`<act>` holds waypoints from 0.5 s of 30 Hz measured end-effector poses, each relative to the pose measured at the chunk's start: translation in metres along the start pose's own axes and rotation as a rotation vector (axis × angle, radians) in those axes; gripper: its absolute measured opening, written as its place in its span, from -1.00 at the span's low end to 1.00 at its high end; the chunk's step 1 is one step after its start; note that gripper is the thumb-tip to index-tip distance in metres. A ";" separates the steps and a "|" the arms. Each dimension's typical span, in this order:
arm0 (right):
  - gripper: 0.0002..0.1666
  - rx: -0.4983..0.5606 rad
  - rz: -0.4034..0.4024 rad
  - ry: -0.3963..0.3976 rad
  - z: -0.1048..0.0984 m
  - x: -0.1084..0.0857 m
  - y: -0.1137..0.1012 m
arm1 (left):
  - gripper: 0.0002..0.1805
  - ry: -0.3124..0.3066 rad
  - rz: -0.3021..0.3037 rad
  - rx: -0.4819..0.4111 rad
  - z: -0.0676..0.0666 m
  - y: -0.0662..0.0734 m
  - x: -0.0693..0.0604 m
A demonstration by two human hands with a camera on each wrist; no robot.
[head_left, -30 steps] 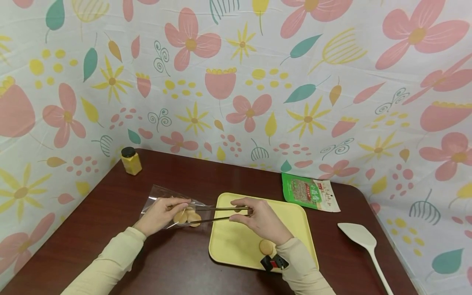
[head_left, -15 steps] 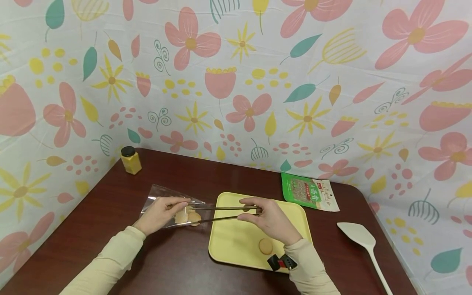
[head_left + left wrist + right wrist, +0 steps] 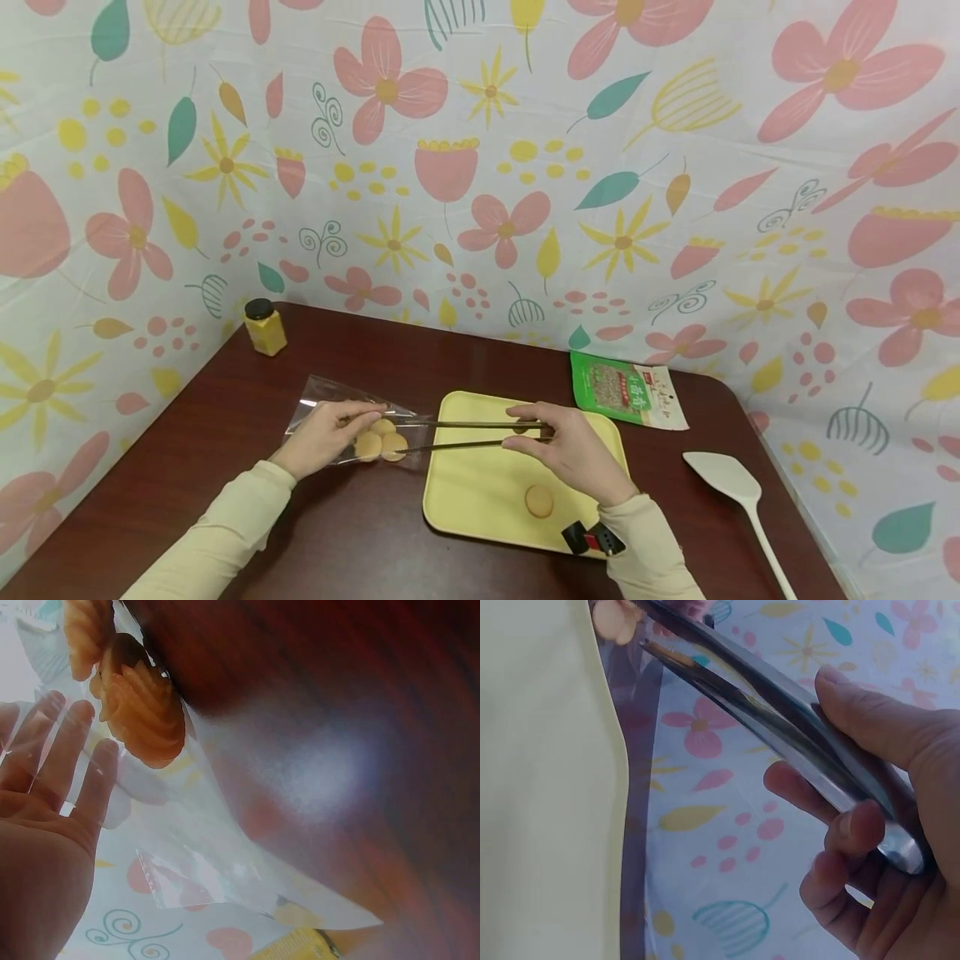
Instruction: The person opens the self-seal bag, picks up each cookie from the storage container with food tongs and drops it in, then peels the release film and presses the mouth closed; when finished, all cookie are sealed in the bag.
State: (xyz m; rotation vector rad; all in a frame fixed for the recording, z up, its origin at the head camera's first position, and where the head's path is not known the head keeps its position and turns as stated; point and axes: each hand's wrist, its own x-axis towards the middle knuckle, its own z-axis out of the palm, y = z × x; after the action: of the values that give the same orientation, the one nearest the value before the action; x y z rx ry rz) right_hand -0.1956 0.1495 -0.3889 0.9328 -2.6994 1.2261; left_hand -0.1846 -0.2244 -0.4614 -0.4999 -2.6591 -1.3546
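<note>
My left hand (image 3: 330,433) pinches the edge of a clear plastic bag (image 3: 321,390) at the table's left. Round cookies (image 3: 367,447) lie inside it; the left wrist view shows a ridged cookie (image 3: 144,712) close to the fingers (image 3: 66,750). Metal tongs (image 3: 780,742) are gripped by my right hand (image 3: 566,450) above the yellow tray (image 3: 472,508). Their two arms stand apart and point left to the bag's mouth, with nothing seen between the tips. Whether the tips are inside the bag, I cannot tell. One cookie (image 3: 539,502) lies on the tray.
A yellow jar with a black lid (image 3: 266,328) stands at the back left. Behind the tray lies a green and white packet (image 3: 626,390). A white spatula (image 3: 731,483) lies to the right. Floral cloth hangs behind the dark table (image 3: 360,542).
My right hand has drawn the tongs rightward, away from the bag. The cookie on the tray is less covered by the sleeve. My left hand stays in place at the bag.
</note>
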 end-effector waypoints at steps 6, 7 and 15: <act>-0.58 -0.024 0.000 0.031 -0.018 -0.016 0.000 | -0.64 0.004 0.023 -0.003 0.000 -0.001 0.000; -0.60 -0.029 0.005 0.043 -0.022 -0.019 0.000 | -0.64 0.004 0.026 -0.006 0.000 -0.001 0.000; -0.62 -0.144 0.023 0.131 -0.059 -0.050 0.004 | -0.63 -0.003 0.028 -0.011 -0.002 0.001 0.000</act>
State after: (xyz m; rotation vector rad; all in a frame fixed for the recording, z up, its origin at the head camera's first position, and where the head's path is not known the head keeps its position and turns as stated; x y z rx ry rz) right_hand -0.1685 0.2177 -0.3644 0.7781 -2.6596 1.0401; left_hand -0.1843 -0.2254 -0.4601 -0.5384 -2.6383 -1.3632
